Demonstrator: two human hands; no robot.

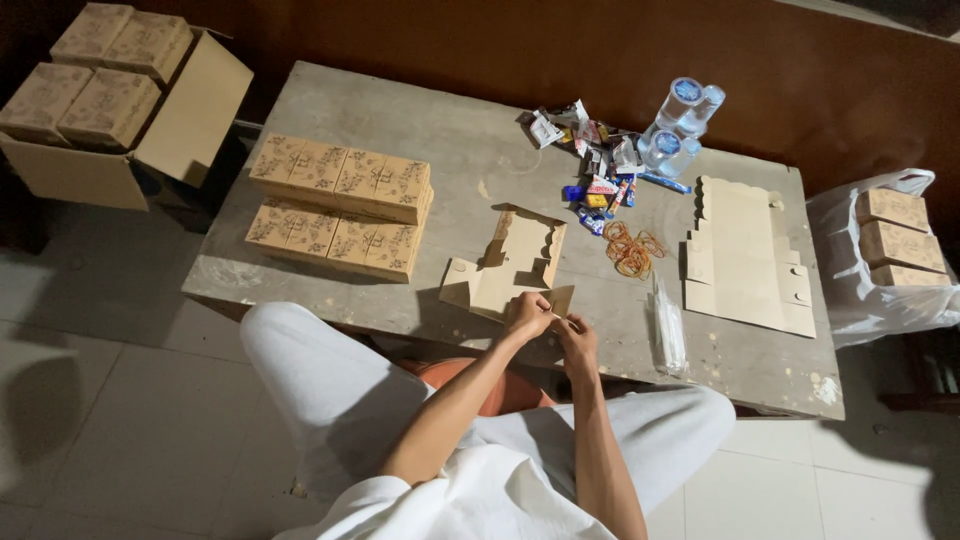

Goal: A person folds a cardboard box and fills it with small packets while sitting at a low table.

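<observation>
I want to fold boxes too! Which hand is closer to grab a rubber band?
Probably the right hand: it sits on the box blank's right side, nearer the rubber bands. The left hand is farther.

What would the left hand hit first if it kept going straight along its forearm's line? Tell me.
Probably the half-folded tan cardboard box blank that the left hand already pinches at its near flap; depth beyond it is unclear.

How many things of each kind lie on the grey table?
Finished patterned boxes: 8
Half-folded box, held by left hand and right hand: 1
Flat box blank stack: 1
Water bottles: 3
Rubber band heap: 1
Total: 14
</observation>
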